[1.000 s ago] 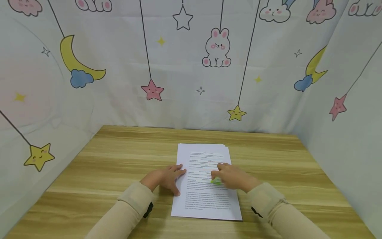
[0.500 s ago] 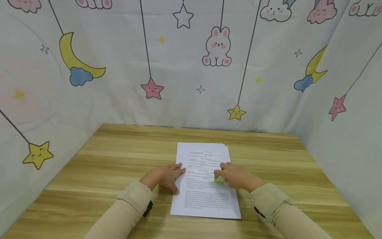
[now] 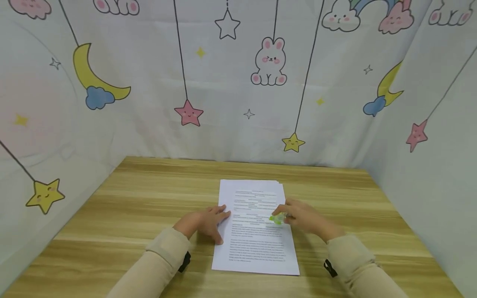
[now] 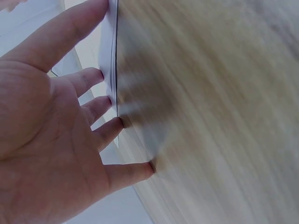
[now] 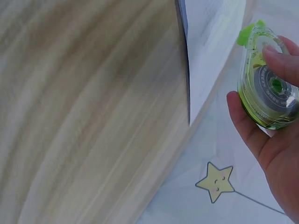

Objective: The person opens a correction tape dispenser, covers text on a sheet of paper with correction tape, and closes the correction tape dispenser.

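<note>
In the head view, a stack of printed paper sheets (image 3: 257, 267) lies on the wooden table, with white gaps among the lines in the upper half. My left hand (image 3: 208, 223) rests at its left edge, fingers spread. The left wrist view shows that hand's fingertips (image 4: 101, 74) at the sheets' edge, the little finger on the table. Over the right half of the page, my right hand (image 3: 305, 217) holds a clear and green correction tape (image 3: 276, 218). Up close in the right wrist view, the thumb presses the side of the correction tape (image 5: 268, 88), its green tip pointing away from the palm.
The wooden table (image 3: 160, 182) reaches back to a white curtain (image 3: 223, 136) printed with stars, moons and rabbits. More of this cloth hangs along the left and right sides. A black wrist strap (image 3: 185, 261) shows below the left sleeve.
My right hand has shifted right and turned, lifting the correction tape from the text line so more of its body shows. The left hand stays at the paper's edge.
</note>
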{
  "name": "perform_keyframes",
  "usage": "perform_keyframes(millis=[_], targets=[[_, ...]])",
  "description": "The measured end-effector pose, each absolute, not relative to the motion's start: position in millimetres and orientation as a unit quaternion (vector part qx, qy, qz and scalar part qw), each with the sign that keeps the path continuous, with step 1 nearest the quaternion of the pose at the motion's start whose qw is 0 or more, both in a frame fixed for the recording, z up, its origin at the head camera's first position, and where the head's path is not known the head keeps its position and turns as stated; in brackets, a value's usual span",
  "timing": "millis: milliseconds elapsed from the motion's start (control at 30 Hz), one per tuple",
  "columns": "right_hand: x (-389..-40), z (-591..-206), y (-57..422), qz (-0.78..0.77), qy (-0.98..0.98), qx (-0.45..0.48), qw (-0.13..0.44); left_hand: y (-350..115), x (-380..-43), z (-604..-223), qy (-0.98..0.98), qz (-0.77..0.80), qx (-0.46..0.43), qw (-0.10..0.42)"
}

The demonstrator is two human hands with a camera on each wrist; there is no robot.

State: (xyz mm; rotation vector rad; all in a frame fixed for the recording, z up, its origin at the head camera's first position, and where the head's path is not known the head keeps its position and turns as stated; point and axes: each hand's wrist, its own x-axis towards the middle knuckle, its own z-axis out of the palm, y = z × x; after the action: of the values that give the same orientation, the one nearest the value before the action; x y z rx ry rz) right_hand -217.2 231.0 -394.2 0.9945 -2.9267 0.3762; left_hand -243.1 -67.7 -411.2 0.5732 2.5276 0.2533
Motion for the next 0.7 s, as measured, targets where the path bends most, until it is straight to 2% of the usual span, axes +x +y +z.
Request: perform_keyframes(millis=[233,700], targets=[[-215,-409,219,0.063,-0.918,0.383,0.084,-68,-241,-408,0.934,0.102,0.21,0.269],[-215,-415,203,0.044,-0.921,0.377,0.092,-67,-238,-407,0.936,0.101,0.213,0.263]])
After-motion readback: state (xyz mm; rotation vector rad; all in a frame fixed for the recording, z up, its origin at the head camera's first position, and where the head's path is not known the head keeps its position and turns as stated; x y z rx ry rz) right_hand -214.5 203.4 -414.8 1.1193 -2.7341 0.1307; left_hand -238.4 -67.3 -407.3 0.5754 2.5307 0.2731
